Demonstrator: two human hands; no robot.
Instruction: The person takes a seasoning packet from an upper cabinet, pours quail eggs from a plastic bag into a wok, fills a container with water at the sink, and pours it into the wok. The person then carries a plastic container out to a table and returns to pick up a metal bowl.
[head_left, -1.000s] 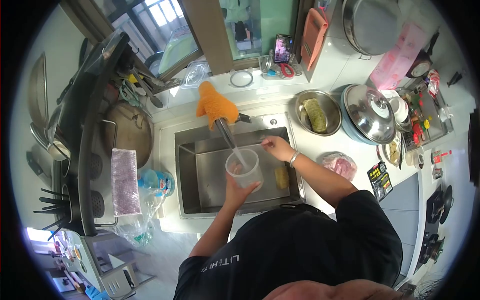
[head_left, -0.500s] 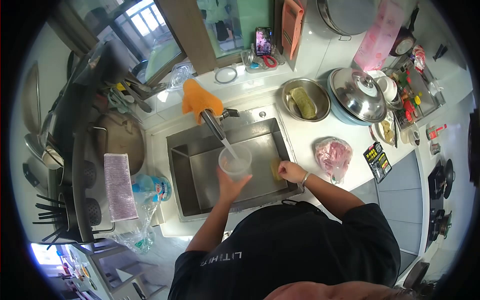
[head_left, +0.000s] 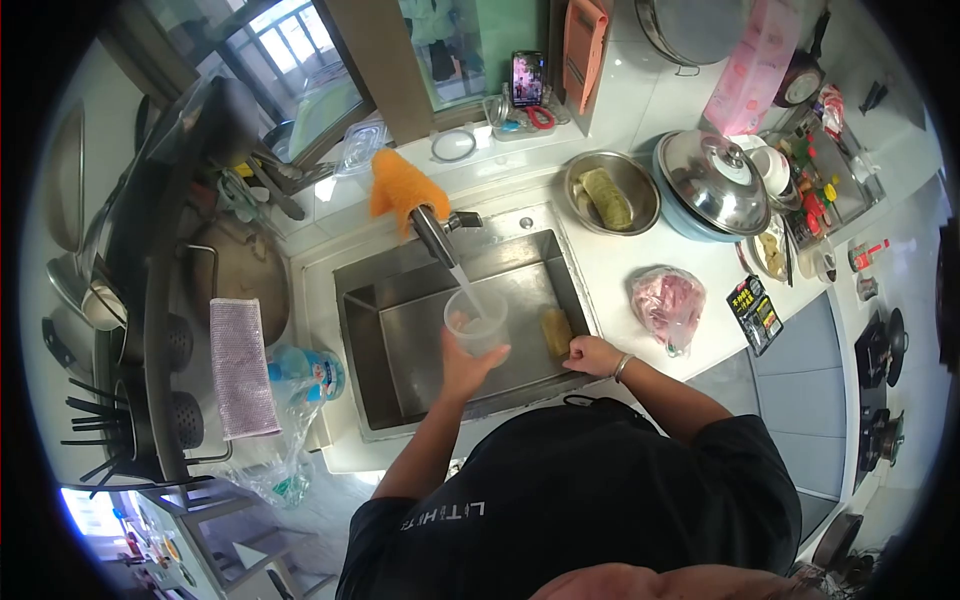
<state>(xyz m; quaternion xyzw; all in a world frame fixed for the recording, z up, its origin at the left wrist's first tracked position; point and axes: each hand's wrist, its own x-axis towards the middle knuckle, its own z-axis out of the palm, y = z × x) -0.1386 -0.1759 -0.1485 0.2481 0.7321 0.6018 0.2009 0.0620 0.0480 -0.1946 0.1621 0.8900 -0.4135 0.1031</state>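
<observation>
My left hand (head_left: 468, 368) is wrapped round a clear plastic tub (head_left: 476, 318), holding it up inside the steel sink (head_left: 425, 352). Water from the faucet (head_left: 437, 240) runs into the tub. At the sink's right front rim is my right hand (head_left: 594, 356), its fingers curled together; whether anything is in them is hidden. Just left of those fingers, a yellowish-brown block (head_left: 556, 332) lies in the sink against the right wall. An orange cloth (head_left: 405, 190) hangs over the top of the faucet.
Right of the sink stand a steel bowl (head_left: 645, 205) with a greenish block, a bagged piece of meat (head_left: 668, 308), a black packet (head_left: 754, 314) and a lidded pot (head_left: 715, 185). On the left are a blue bottle (head_left: 318, 374) and a dish rack (head_left: 150, 330). A phone (head_left: 527, 80) leans by the window.
My right hand has shifted slightly right, from beside the block to the sink's rim, so more of the block shows. The tub stays under the running water in my left hand.
</observation>
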